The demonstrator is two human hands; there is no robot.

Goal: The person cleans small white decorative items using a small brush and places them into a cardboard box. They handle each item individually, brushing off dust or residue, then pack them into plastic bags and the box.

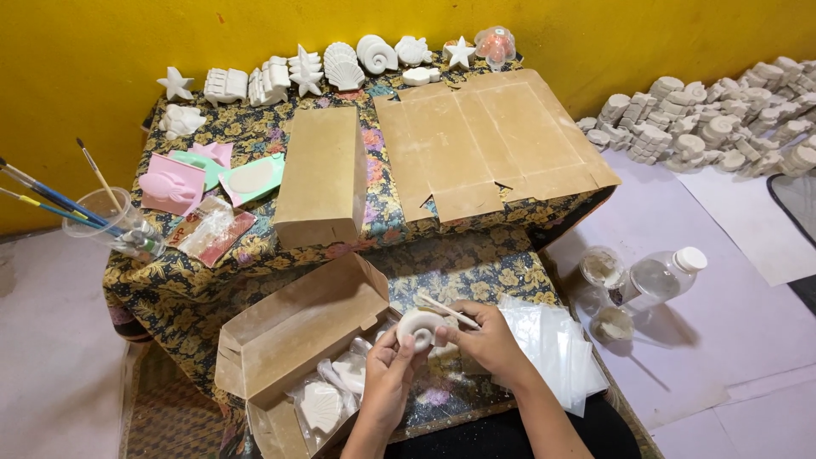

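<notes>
Presently both hands, left [393,374] and right [486,340], clasp a white spiral-shell plaster cast [421,327]; likely light, rigid, brittle; best gripped by its thick rim.

left hand [393,374] cupped, right hand [489,340] pinching

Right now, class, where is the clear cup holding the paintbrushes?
In the head view, the clear cup stands at the far left edge of the floral cloth, just left of the pink mould.
</notes>
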